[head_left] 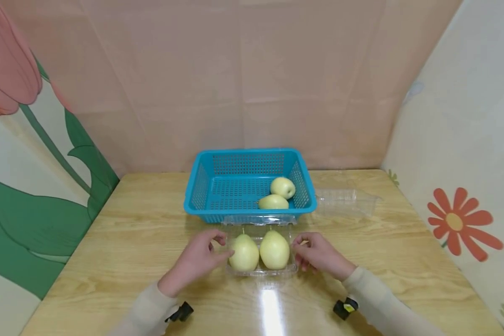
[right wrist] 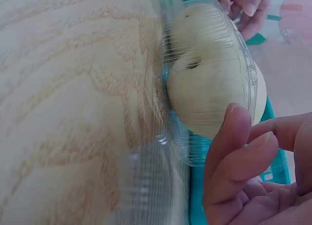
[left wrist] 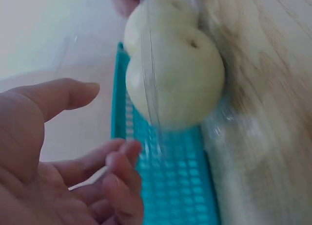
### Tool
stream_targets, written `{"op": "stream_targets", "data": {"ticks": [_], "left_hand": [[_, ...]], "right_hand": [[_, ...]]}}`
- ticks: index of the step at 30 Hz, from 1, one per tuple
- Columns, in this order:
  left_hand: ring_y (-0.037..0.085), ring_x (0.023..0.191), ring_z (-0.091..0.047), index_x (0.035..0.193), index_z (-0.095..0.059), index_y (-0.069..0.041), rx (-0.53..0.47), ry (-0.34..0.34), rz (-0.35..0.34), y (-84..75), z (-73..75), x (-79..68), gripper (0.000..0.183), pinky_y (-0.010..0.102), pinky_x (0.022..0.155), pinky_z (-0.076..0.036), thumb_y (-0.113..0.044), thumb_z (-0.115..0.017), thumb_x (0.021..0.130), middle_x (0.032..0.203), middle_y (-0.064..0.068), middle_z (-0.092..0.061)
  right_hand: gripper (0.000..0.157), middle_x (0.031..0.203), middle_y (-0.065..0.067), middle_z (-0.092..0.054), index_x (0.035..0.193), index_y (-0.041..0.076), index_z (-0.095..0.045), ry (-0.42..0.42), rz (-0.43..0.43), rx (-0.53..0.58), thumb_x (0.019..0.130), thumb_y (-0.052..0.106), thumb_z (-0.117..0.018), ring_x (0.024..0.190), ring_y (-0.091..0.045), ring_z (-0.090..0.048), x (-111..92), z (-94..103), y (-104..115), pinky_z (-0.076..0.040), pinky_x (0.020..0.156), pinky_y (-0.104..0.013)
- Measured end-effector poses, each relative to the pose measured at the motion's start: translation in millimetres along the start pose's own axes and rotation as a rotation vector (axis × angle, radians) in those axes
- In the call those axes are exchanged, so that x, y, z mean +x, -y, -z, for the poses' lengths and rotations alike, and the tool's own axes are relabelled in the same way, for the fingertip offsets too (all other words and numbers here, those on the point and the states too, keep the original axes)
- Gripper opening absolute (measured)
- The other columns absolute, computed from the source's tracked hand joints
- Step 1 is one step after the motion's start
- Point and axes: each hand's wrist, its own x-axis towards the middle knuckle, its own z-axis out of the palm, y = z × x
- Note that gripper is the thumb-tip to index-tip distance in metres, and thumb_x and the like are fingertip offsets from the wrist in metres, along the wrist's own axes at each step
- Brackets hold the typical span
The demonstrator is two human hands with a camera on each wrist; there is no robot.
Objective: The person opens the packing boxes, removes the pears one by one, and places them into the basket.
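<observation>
Two pale yellow-green pears, a left one (head_left: pixel 244 253) and a right one (head_left: pixel 275 250), sit side by side in a clear plastic clamshell box (head_left: pixel 263 272). Their stems point away from me, and the box's lid stands raised at the far side. On the left, my left hand (head_left: pixel 203 252) is beside the box, thumb and fingers spread apart with nothing between them in the left wrist view. At the right wall is my right hand (head_left: pixel 321 254). Its fingers bend loosely, and in the right wrist view the fingertips (right wrist: pixel 239 119) are right at the box's edge.
A blue perforated basket (head_left: pixel 201 215) stands directly behind the box. It contains two more pears, an upper one (head_left: pixel 283 187) and a lower one (head_left: pixel 274 202). Another clear plastic container (head_left: pixel 346 203) lies right of the basket on the wooden table (head_left: pixel 130 242).
</observation>
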Motion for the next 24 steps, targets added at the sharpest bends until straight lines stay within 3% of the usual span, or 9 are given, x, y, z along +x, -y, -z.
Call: {"op": "stream_targets", "data": {"ticks": [4,7,11,15,18,20,24], "left_hand": [[0.026,0.101,-0.063,0.118,-0.068,-0.004,0.224,-0.017,-0.06,-15.6,-11.2,1.0,0.054,0.044,0.083,-0.053,-0.041,-0.081,0.081,0.114,0.007,-0.066],[0.031,0.108,-0.062,0.125,-0.064,-0.001,0.304,-0.006,-0.057,-22.4,-17.3,3.9,0.068,0.051,0.087,-0.053,-0.049,-0.079,0.08,0.122,0.013,-0.063],[0.04,0.12,-0.057,0.131,-0.059,0.002,0.343,0.021,-0.015,-25.4,-20.5,8.6,0.08,0.057,0.093,-0.051,-0.057,-0.076,0.08,0.135,0.023,-0.056],[0.043,0.127,-0.052,0.129,-0.061,0.001,0.333,0.062,0.021,-26.6,-19.8,13.8,0.08,0.058,0.096,-0.049,-0.059,-0.076,0.079,0.139,0.023,-0.055],[0.037,0.117,-0.059,0.124,-0.064,0.0,0.324,0.09,0.031,-28.1,-18.8,18.0,0.075,0.051,0.09,-0.052,-0.058,-0.076,0.079,0.127,0.018,-0.063],[0.03,0.101,-0.063,0.115,-0.067,-0.001,0.327,0.106,0.032,-29.3,-17.6,20.7,0.068,0.044,0.079,-0.054,-0.057,-0.078,0.078,0.11,0.012,-0.068],[0.016,0.074,-0.054,0.097,-0.069,-0.006,0.351,0.137,0.034,-31.3,-16.1,25.3,0.054,0.032,0.06,-0.043,-0.054,-0.08,0.076,0.08,-0.002,-0.061]], "right_hand": [[0.021,0.067,-0.006,-0.063,0.101,-0.004,-0.06,0.006,0.017,0.021,0.099,0.017,-0.058,0.052,-0.014,-0.055,0,-0.7,2,-0.039,0.041,-0.022],[0.022,0.067,-0.006,-0.063,0.102,-0.004,-0.06,0.008,0.024,0.029,0.099,0.018,-0.058,0.053,-0.015,-0.055,-1,-1.2,4,-0.039,0.041,-0.022],[0.023,0.069,-0.006,-0.064,0.101,-0.002,-0.06,0.007,0.01,0.012,0.1,0.02,-0.058,0.054,-0.015,-0.056,-1,-1.8,4,-0.041,0.042,-0.023],[0.021,0.068,-0.006,-0.065,0.099,-0.001,-0.06,0.008,-0.002,0.0,0.099,0.02,-0.057,0.054,-0.014,-0.056,-1,-1.7,4,-0.041,0.043,-0.022],[0.02,0.068,-0.006,-0.065,0.099,-0.001,-0.06,0.012,0.003,0.0,0.099,0.019,-0.057,0.053,-0.013,-0.055,-2,-0.9,3,-0.04,0.042,-0.022],[0.02,0.068,-0.006,-0.065,0.099,-0.001,-0.06,0.015,0.003,0.002,0.099,0.018,-0.057,0.053,-0.014,-0.055,-1,-0.2,3,-0.04,0.043,-0.022],[0.021,0.068,-0.006,-0.065,0.1,-0.002,-0.06,0.022,0.01,0.009,0.1,0.019,-0.057,0.054,-0.014,-0.056,-1,0.6,3,-0.04,0.042,-0.023]]}}
